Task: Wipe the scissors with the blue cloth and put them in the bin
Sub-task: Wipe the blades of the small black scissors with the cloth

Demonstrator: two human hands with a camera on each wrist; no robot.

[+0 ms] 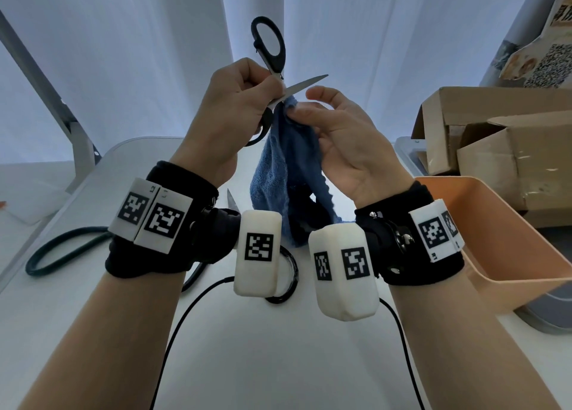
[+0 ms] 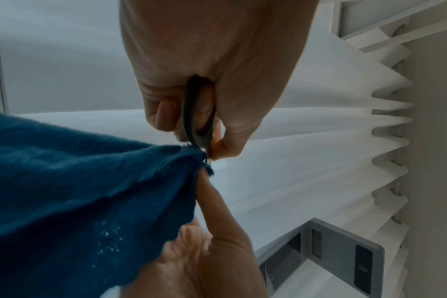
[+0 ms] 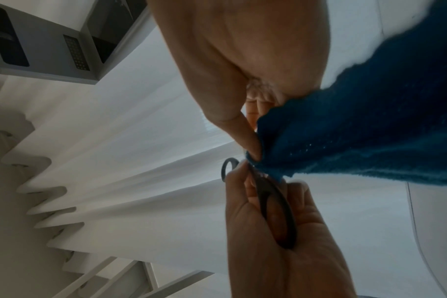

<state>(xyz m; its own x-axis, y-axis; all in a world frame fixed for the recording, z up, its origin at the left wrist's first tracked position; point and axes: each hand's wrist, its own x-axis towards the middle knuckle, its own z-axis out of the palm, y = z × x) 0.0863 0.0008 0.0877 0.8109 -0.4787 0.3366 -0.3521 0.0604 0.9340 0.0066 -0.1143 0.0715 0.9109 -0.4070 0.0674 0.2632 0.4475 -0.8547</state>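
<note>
The right hand (image 1: 346, 137) has its thumb and forefinger pinched on a fold of the blue cloth (image 1: 278, 174), pressing that fold against the scissors (image 1: 272, 66) right at the pivot, while the other fingers (image 1: 322, 95) arch loosely above. The rest of the cloth hangs free below the pinch, down between the two wrists. The left hand (image 1: 238, 109) is curled tight around the scissors near the pivot, with one black loop tucked into the palm, as the right wrist view shows, and the other loop standing up clear above the knuckles.

The scissors are spread open and held in the air above the white worktop (image 1: 241, 347). One bare blade points away to the right, past the right fingertips, so its long axis runs outward from the pinch. I'd judge the wipe has to travel along that blade from pivot to tip, with the right hand doing the sliding and the left only steadying.

The orange bin (image 1: 483, 224) sits low on the right, beside the right wrist and well below the scissors. A second pair (image 1: 230, 199) lies on the worktop under the forearms.
</note>
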